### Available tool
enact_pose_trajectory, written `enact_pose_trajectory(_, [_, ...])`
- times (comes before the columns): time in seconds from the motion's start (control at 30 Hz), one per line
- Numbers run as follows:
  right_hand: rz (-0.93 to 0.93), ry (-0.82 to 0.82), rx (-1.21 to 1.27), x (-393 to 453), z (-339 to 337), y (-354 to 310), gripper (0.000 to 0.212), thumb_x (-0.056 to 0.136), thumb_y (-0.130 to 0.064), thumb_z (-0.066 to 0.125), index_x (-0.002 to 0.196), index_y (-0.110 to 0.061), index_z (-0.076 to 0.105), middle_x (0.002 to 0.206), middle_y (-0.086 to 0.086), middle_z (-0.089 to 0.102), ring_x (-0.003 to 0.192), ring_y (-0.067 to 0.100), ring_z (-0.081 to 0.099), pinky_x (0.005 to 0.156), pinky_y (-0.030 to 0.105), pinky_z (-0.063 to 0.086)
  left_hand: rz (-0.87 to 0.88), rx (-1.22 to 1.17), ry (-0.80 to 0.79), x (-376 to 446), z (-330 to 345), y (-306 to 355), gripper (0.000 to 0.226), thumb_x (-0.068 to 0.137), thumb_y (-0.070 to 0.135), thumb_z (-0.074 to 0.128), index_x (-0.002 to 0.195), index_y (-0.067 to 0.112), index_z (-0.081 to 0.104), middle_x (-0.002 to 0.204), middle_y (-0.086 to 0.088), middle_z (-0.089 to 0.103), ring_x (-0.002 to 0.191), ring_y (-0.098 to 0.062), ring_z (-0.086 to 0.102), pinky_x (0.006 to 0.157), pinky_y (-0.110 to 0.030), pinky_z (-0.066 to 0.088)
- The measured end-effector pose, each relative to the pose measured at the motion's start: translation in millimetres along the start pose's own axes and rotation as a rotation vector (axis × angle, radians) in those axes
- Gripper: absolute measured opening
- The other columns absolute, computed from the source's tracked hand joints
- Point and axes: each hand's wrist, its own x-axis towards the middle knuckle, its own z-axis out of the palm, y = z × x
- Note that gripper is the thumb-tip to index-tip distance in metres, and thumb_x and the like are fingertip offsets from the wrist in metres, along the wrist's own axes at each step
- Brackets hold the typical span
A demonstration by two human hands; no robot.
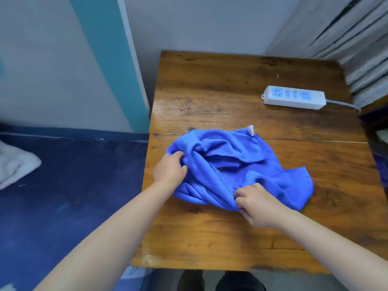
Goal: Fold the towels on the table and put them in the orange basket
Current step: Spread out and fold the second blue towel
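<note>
A crumpled blue towel (237,164) with a small white tag at its far edge lies in the middle of the wooden table (220,234). My left hand (169,170) grips the towel's left side, fingers curled into the cloth. My right hand (257,203) pinches a fold at the towel's near edge. No orange basket is in view.
A white power strip (294,97) with its cable lies at the table's back right. A bed with a dark blue sheet (69,196) and a white cloth (14,164) stands to the left. Grey curtains (346,34) hang at the back right.
</note>
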Motion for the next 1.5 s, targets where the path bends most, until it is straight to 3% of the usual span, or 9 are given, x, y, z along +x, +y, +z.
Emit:
enact_pose_trajectory(0.13, [0.142,-0.256,0.169,0,5,-2,0.023,0.090,-0.016,0.037,0.088,-0.013,0.060,0.107,0.010,0.059,0.098,0.029,0.055,0.076,0.035,0.040,0.057,0.240,-0.114,-2,6,2,0.023,0.088,0.011,0.042,0.105,0.011,0.058,0.115,-0.013,0.056,0.106,-0.031,0.054,0.069,-0.030,0.037])
enact_pose_trajectory(0.37, [0.550,0.265,0.525,50,-9,3,0.018,0.088,-0.018,0.050,0.089,-0.005,0.062,0.099,0.014,0.065,0.098,0.031,0.056,0.074,0.034,0.042,0.097,0.176,-0.155,-7,1,-11,0.035,0.085,0.007,0.044,0.115,0.017,0.059,0.116,-0.012,0.060,0.106,-0.031,0.054,0.070,-0.029,0.038])
enact_pose_trajectory(0.5, [0.590,0.271,0.557,84,-4,-9,0.024,0.087,-0.020,0.054,0.102,-0.003,0.059,0.107,0.015,0.063,0.104,0.032,0.054,0.077,0.035,0.042,0.054,0.066,-0.152,-7,-2,-16,0.043,0.085,0.005,0.042,0.123,0.021,0.054,0.123,-0.011,0.058,0.111,-0.029,0.053,0.077,-0.028,0.040])
enact_pose_trajectory(0.63, [0.615,0.260,0.639,100,9,-22,0.015,0.083,-0.018,0.056,0.073,-0.012,0.045,0.090,0.013,0.062,0.093,0.031,0.054,0.065,0.031,0.031,-0.009,0.023,-0.079,-9,-8,-22,0.042,0.086,0.006,0.041,0.125,0.018,0.050,0.123,-0.010,0.058,0.111,-0.030,0.052,0.077,-0.030,0.041])
enact_pose_trajectory(0.93, [0.637,0.408,0.947,82,-11,-6,0.011,0.077,-0.005,0.059,0.067,0.000,0.061,0.059,0.001,0.050,0.072,0.026,0.052,0.060,0.030,0.037,-0.283,0.093,0.013,-15,-29,-59,0.023,0.088,0.005,0.040,0.094,0.005,0.062,0.098,-0.014,0.062,0.085,-0.031,0.053,0.063,-0.030,0.038])
enact_pose_trajectory(1.07, [0.621,0.351,1.282,59,-37,11,0.029,0.080,0.003,0.055,0.058,-0.015,0.048,0.058,-0.001,0.045,0.057,0.012,0.040,0.051,0.021,0.032,-0.298,-0.188,0.042,-18,-34,-63,0.022,0.087,0.007,0.039,0.078,0.012,0.059,0.076,-0.006,0.056,0.075,-0.026,0.051,0.064,-0.031,0.045])
enact_pose_trajectory(1.17, [0.655,0.205,1.261,44,-55,26,0.031,0.079,0.009,0.045,0.059,-0.015,0.044,0.060,0.001,0.041,0.056,0.013,0.038,0.048,0.020,0.032,-0.258,-0.537,0.140,-19,-40,-49,0.021,0.088,0.004,0.041,0.073,0.010,0.054,0.070,-0.002,0.052,0.073,-0.024,0.051,0.074,-0.038,0.051])
enact_pose_trajectory(1.3, [0.831,0.134,1.111,28,-72,43,0.030,0.077,0.010,0.034,0.059,-0.013,0.039,0.062,0.005,0.033,0.057,0.018,0.029,0.050,0.021,0.024,-0.241,-0.988,0.064,-28,-55,-18,0.028,0.094,0.003,0.038,0.069,0.010,0.050,0.071,-0.006,0.051,0.061,-0.014,0.047,0.056,-0.021,0.044])
enact_pose_trajectory(1.5, [0.998,0.217,1.376,-13,-107,60,0.022,0.084,-0.005,0.041,0.063,-0.007,0.046,0.062,0.011,0.044,0.053,0.023,0.039,0.053,0.024,0.030,-0.179,-1.158,-0.026,-38,-95,24,0.028,0.096,0.004,0.037,0.074,0.011,0.053,0.074,-0.005,0.055,0.066,-0.014,0.051,0.057,-0.021,0.046])
